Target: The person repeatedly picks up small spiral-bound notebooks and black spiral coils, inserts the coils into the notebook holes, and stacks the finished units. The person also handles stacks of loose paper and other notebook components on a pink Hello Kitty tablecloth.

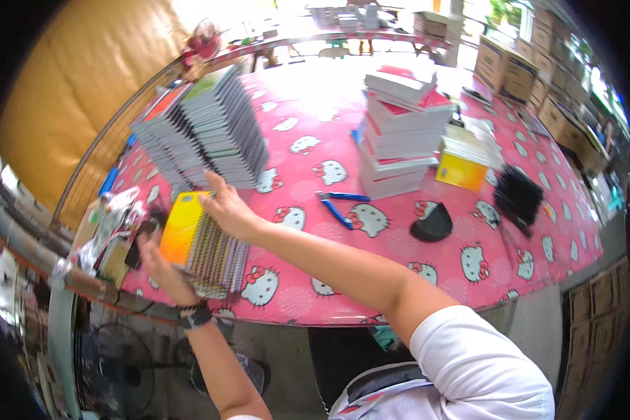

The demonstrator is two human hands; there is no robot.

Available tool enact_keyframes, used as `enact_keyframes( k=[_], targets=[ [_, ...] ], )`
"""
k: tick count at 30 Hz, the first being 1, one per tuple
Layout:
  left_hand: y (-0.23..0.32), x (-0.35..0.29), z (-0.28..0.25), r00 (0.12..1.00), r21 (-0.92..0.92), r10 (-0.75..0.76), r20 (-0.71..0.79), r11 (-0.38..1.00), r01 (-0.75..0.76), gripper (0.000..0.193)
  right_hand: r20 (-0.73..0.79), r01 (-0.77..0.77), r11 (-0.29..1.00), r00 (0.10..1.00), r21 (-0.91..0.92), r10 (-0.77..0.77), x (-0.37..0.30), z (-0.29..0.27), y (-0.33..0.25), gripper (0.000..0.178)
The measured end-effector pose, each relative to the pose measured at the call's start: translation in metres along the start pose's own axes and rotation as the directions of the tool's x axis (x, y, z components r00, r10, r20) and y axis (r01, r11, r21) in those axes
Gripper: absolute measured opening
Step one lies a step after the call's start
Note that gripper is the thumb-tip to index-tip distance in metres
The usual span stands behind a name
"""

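Note:
A stack of spiral-bound notebooks (217, 255) with a yellow-orange cover (182, 224) stands near the table's left front edge. At its far end, my right hand (229, 211) rests against the top corner with fingers stretched out. My left hand (164, 269) is beside the stack's left side, palm toward it, fingers extended and slightly blurred. Whether its palm touches the notebooks I cannot tell. Just beyond rise two tall piles of spiral notebooks (224, 126), one topped with green, the other with orange.
Blue-handled pliers (339, 197) lie mid-table. To their right are a tall stack of white-edged books (399, 140), a small yellow notebook stack (463, 164), a black rounded piece (431, 222) and a bundle of black bindings (518, 197). Plastic-wrapped clutter (115, 224) sits at the left edge.

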State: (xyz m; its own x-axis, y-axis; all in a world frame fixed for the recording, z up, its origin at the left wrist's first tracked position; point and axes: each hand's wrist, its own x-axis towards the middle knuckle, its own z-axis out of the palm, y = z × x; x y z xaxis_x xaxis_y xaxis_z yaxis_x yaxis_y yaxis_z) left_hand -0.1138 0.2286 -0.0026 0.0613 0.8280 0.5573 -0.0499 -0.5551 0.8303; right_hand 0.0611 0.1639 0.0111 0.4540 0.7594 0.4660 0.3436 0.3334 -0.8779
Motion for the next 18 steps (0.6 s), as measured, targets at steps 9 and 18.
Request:
enact_keyframes(
  k=[9, 18],
  targets=[
    [0.082, -0.077, -0.035, 0.872, 0.248, 0.285, -0.397, 0.948, -0.198, 0.037, -0.167, -0.105, 0.634, 0.985, -0.766, -0.039, -0.139, -0.377, -0.033, 0.022],
    [0.144, -0.15, 0.095, 0.919, 0.024, 0.369, -0.141, 0.929, -0.369, 0.041, -0.275, -0.214, 0.237, 0.925, -0.948, -0.264, -0.147, -0.509, 0.023, 0.018]
  ],
)
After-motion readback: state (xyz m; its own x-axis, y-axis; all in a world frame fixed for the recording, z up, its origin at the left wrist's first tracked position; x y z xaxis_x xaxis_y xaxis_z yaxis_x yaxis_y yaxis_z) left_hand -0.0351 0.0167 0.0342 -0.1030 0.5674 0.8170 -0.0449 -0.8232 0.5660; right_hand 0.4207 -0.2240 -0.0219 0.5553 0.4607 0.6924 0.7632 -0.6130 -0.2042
